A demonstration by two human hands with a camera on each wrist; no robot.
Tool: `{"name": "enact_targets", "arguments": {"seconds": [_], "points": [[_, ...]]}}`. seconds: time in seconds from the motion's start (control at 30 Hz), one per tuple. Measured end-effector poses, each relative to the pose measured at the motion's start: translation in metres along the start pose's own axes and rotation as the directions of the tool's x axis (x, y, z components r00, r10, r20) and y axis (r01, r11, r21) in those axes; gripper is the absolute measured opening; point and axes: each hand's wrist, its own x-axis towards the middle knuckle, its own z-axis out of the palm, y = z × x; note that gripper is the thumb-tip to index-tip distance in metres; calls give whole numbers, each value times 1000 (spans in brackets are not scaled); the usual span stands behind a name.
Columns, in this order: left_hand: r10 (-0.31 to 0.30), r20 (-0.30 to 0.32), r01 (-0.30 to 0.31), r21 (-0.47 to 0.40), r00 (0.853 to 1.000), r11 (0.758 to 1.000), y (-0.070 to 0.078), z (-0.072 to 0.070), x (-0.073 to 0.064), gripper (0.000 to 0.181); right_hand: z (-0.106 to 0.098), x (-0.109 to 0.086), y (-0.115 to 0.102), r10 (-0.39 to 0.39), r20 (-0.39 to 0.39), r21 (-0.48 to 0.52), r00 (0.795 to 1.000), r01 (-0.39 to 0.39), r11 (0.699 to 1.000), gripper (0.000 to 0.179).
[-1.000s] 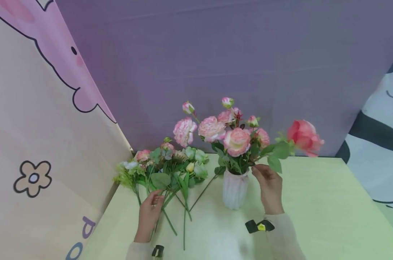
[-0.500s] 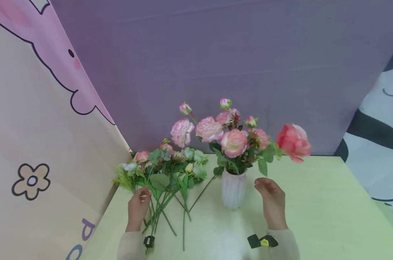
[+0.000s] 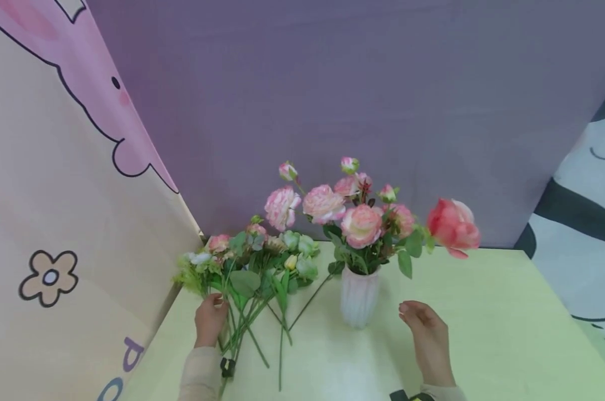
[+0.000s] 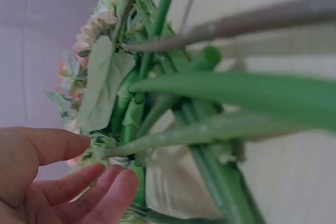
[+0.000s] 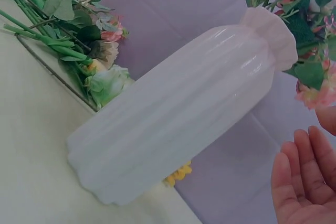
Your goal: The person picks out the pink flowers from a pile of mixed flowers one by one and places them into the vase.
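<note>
My left hand is at the pile of cut artificial flowers, among the green stems at its left side. In the left wrist view its thumb and fingers stand apart around a pale green stem, with no firm grip showing. My right hand hovers to the right of the white fluted vase, fingers loosely bent and nothing in them. Pink-and-cream peonies fill the vase. A coral-red flower leans far out to the right.
A pale table carries everything. Loose stems reach from the pile toward the front edge. Behind the vase a yellow flower shows low down. A purple cloth backdrop rises behind, with a printed panel at the left.
My right hand has drawn away from the flowers at the vase mouth, down and toward me. The coral flower now leans lower. My left hand has shifted left along the pile.
</note>
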Motion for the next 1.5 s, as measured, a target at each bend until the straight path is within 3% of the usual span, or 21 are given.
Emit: {"name": "enact_targets", "arguments": {"seconds": [0.23, 0.4, 0.53, 0.7, 0.97, 1.2, 1.4, 1.5], "points": [[-43, 19, 44, -37, 999, 998, -7, 4, 4, 29, -12, -8, 11, 87, 4, -58, 996, -87, 995, 27], [-78, 16, 80, -136, 997, 988, -6, 3, 5, 28, -16, -13, 17, 151, 13, -91, 988, -150, 985, 33], [-109, 46, 116, -219, 993, 969, -5, 4, 5, 28, -18, -17, 19, 159, 7, -87, 987, -158, 984, 35], [-141, 68, 154, -251, 988, 956, -2, 4, 5, 27, -20, -18, 22, 150, 24, -55, 988, -149, 987, 41], [-157, 114, 184, -282, 981, 942, 13, -3, 1, 26, -18, -16, 27, 119, 49, 57, 992, -121, 991, 22], [-100, 62, 113, -267, 993, 957, 24, -11, -5, 24, -14, -13, 28, 102, 36, 76, 994, -105, 992, 18], [-34, -13, 30, -205, 999, 978, 28, -15, -24, 21, -18, -15, 34, 205, 29, -98, 978, -202, 975, 38], [20, -78, -32, -166, 997, 986, 31, -17, -30, 16, -17, -16, 37, 198, 48, -80, 979, -194, 978, 40]]}}
